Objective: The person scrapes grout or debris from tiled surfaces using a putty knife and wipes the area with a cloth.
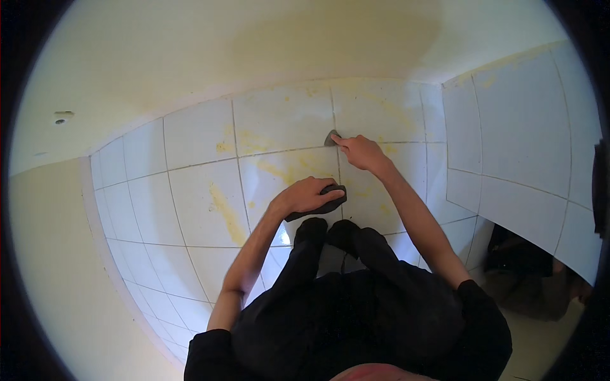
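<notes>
A: White tiled wall (pixel 190 190) all round, streaked and blotched with yellow stains (pixel 225 213), with a plain cream wall above it and another tiled face (pixel 527 140) turning the corner on the right.

B: And the hands?

A: The right hand (pixel 361 152) is stretched up to a grout joint, its grip pinched shut on a small grey scraper (pixel 331 138) whose edge sits against the tile where two joints cross. The left hand (pixel 305 195) is lower, fingers curled closed over a dark cloth (pixel 321 204) pressed flat to the tile.

B: So what stage is this?

A: I judge it the scraping stage: the blade is working at residue by the joint, while the cloth waits just below it. Many stains remain, so the work looks far from finished.

B: What does the next stroke need?

A: Probably a shallow blade angle and steady pressure along the joint, so the glaze isn't scratched, then a wipe from the cloth. The person's dark-clad knees (pixel 327 232) are close to the wall, so reach is tight.
</notes>
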`<state>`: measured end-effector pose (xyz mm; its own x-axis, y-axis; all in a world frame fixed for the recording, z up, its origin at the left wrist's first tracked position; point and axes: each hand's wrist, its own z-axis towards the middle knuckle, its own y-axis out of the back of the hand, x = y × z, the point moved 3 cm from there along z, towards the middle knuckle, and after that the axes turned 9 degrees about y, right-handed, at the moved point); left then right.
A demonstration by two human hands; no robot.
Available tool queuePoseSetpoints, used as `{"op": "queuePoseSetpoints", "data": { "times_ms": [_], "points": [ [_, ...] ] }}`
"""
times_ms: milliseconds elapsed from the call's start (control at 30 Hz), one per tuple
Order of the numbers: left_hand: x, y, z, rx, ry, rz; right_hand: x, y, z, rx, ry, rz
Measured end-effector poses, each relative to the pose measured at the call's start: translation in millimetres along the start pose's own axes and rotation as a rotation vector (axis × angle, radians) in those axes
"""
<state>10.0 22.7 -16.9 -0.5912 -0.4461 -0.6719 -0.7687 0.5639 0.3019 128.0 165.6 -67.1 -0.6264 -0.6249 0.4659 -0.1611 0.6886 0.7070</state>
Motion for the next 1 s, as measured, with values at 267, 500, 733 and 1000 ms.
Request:
{"op": "queuePoseSetpoints", "data": {
  "times_ms": [267,500,733,1000],
  "points": [
    [-1,-4,-3,-0.021,-0.037,-0.02,-18,10,-3,0.074,-0.002,0.053],
    [1,0,-2,-0.02,-0.041,-0.008,-17,20,14,0.06,0.043,-0.027],
    [0,-1,-1,-0.017,-0.03,-0.009,-20,21,36,0.045,0.105,-0.011],
    [6,-2,0,0.002,0.005,-0.009,-12,27,56,0.002,0.216,-0.115]
  ]
}}
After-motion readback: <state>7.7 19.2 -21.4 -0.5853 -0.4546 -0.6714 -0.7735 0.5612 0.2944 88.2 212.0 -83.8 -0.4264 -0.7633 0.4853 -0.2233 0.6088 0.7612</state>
